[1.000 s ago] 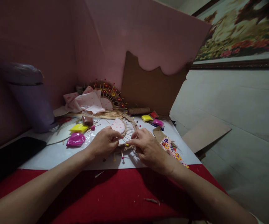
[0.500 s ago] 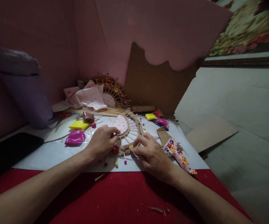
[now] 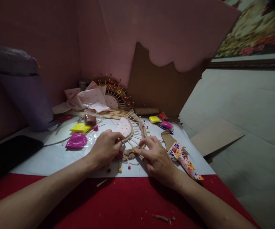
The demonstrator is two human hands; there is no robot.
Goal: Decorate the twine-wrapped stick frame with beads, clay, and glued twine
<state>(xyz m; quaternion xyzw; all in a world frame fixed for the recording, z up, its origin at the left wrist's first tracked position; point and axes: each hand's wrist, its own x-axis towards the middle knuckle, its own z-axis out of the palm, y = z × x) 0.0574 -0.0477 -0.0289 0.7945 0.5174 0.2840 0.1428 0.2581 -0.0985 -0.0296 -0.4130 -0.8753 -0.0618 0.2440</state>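
A half-round craft fan (image 3: 132,130) of thin sticks, jute rim and a pink dotted fabric centre lies on white paper (image 3: 56,156). My left hand (image 3: 105,147) is closed on its lower left edge, fingers pinching by the fabric centre. My right hand (image 3: 155,156) pinches a stick with a small yellow bead at the fan's bottom rim. Several bead-tipped sticks poke out below the rim between my hands.
A finished fan (image 3: 115,93) leans on the pink board behind, beside pink dotted cloth (image 3: 90,100). Yellow clay (image 3: 80,128) and magenta clay (image 3: 77,141) packs lie left, a flowered strip (image 3: 185,160) right, a jute spool (image 3: 147,111) behind, a dark phone (image 3: 9,156) far left.
The view shifted slightly. My right hand slid in along the fan's bottom rim with the yellow-beaded stick; my left hand stayed on the fan's left edge.
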